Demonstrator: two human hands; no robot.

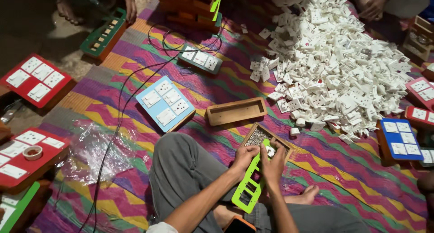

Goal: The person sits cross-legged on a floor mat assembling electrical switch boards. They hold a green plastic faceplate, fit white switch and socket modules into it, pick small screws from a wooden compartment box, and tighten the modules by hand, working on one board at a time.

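Left hand: the left hand [244, 157] is clamped on the upper left edge of a bright green cut-out plate [250, 186], fingers curled over it.
Right hand: the right hand [273, 163] is closed on the plate's upper right edge and seems to press a small white piece at its top; I cannot tell more.
Plate: tilted over the person's lap, above grey trousers and a bare foot.
Just beyond: a wooden tray of small screws [261, 136], then an empty wooden box [235, 111].
Surface: a striped woven mat [343, 169] in purple, yellow and green, with a black cable [118, 120] across it.
Middle: a light blue switch board [164, 103].
Far: a big heap of white socket parts [334, 65]; another person's hand at a green board [104, 34].
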